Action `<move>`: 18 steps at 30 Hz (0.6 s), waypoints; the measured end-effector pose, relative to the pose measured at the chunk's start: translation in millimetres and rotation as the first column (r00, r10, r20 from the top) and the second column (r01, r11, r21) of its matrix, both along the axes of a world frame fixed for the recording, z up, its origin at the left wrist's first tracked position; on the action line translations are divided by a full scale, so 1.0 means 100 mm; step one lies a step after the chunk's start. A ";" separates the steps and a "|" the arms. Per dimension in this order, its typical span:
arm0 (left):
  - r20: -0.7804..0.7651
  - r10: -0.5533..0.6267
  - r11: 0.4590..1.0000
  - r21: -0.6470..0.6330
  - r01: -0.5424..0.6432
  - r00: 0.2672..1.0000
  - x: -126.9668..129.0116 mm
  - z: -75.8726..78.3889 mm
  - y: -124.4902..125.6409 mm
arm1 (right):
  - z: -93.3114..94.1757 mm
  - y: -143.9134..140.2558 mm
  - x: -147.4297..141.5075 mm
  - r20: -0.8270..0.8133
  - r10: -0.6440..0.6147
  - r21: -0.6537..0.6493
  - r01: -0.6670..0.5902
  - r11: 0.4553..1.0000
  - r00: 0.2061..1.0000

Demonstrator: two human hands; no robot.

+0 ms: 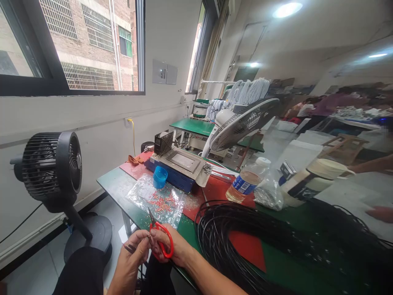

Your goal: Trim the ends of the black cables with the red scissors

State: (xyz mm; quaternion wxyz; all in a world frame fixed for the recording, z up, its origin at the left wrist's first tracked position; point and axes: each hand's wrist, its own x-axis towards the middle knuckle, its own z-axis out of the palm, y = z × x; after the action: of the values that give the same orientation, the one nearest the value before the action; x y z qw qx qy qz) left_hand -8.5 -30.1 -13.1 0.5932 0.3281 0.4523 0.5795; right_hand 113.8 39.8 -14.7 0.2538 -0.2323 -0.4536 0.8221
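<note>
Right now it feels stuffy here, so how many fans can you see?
2: a black fan on a floor stand left of the table, and a white fan tilted behind the bench machine. Others may be hidden farther back.

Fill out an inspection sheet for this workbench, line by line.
Surface: green table with a red mat.
Job's things: red scissors in right hand; left hand pinches a thin dark wire end.
Clutter: blue cup, clear bag of red bits, drink bottle, metal machine.
Grippers: both hands closed, meeting at the table edge.
Cables: large black coil on the table.
Surroundings: black fan left, white fan behind, windows, other people far right.
</note>
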 end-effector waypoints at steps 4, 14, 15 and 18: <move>0.027 -0.042 0.999 0.025 0.041 0.999 0.00 0.04 0.00 | 0.00 0.00 0.00 0.023 0.010 -0.015 -0.010 1.000 1.000; 0.134 -0.005 0.997 -0.071 0.015 0.991 0.00 0.08 0.00 | 0.01 -0.01 -0.01 -0.028 0.015 -0.043 -0.016 0.999 0.999; 0.158 0.005 0.996 -0.083 0.008 0.987 0.00 0.09 0.00 | 0.01 -0.01 0.00 -0.033 0.018 -0.043 -0.019 0.999 0.999; 0.192 0.011 0.996 -0.087 0.006 0.981 0.02 0.13 -0.01 | 0.00 -0.01 0.00 -0.038 0.021 -0.043 -0.023 0.999 0.999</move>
State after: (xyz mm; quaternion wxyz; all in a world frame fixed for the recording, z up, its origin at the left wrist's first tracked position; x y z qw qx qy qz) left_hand -7.0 -30.8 0.0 0.6471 0.2442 0.4182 0.5888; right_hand 113.3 39.2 -14.4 0.2482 -0.2172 -0.4332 0.8388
